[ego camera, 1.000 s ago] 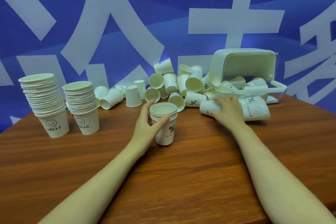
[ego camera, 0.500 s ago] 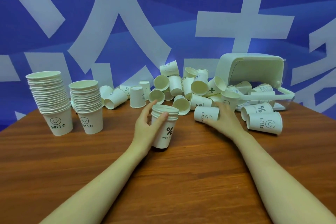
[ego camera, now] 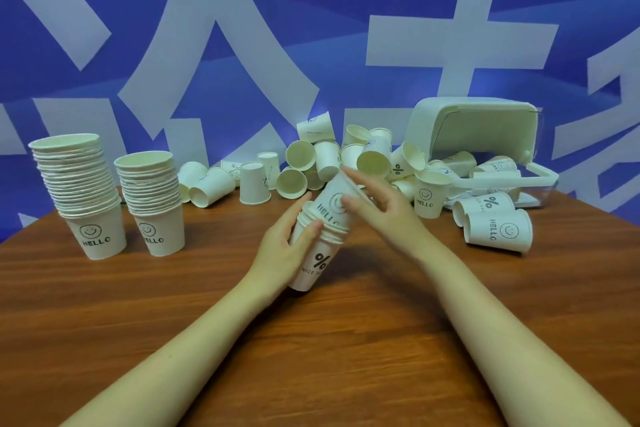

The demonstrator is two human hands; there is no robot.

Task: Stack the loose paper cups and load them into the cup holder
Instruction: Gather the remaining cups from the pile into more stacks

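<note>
My left hand (ego camera: 287,246) grips a short stack of white paper cups (ego camera: 313,265) marked "%", tilted toward the right above the table. My right hand (ego camera: 377,201) holds a single "HELLO" cup (ego camera: 334,206) by its rim, its base pushed into the top of that stack. Behind them lies a heap of loose cups (ego camera: 325,159), some upright, most on their sides. A white cup holder (ego camera: 474,125) lies tipped over at the back right, with cups spilling from it.
Two tall cup stacks (ego camera: 79,184) (ego camera: 152,191) stand at the left on the wooden table (ego camera: 311,357). Two cups (ego camera: 498,229) lie on their sides at the right. A blue banner wall rises right behind the table.
My right hand picked a "HELLO" cup from the heap and brought it left onto the stack. My left hand lifted and tilted the stack to meet it.
</note>
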